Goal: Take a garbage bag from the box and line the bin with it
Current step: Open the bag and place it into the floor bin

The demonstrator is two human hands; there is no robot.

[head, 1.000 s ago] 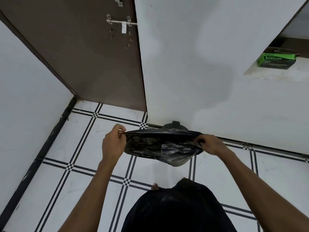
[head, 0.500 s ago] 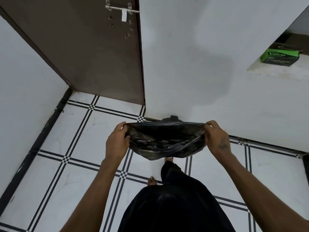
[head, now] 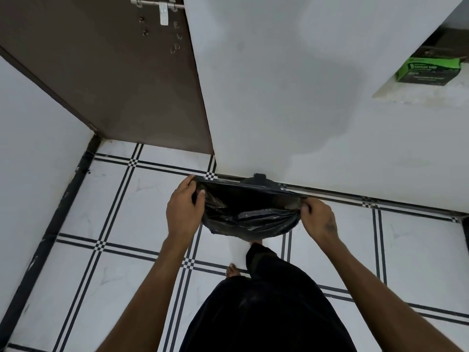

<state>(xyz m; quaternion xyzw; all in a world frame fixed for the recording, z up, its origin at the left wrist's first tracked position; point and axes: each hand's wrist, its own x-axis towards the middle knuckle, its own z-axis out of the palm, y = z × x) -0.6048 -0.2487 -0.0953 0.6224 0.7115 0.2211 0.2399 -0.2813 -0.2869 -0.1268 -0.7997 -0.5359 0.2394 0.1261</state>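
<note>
A black garbage bag [head: 250, 214] is stretched open between my two hands above the tiled floor, its mouth facing up. My left hand [head: 184, 210] grips the bag's left rim with fingers curled over the edge. My right hand [head: 318, 218] pinches the right rim. Behind the bag, against the wall, a small black part of the bin [head: 258, 177] shows; the bag hides the rest of it. The green garbage bag box [head: 429, 69] lies on a white ledge at the upper right.
A brown door [head: 121, 80] with a metal latch stands at the upper left, beside a white wall [head: 291, 92]. White floor tiles with black lines [head: 114, 199] spread below. My dark-clothed legs and bare feet [head: 233, 271] stand under the bag.
The bag's mouth has been pulled wider and flatter between my hands. The view has tilted down, and my feet have stepped closer to the wall.
</note>
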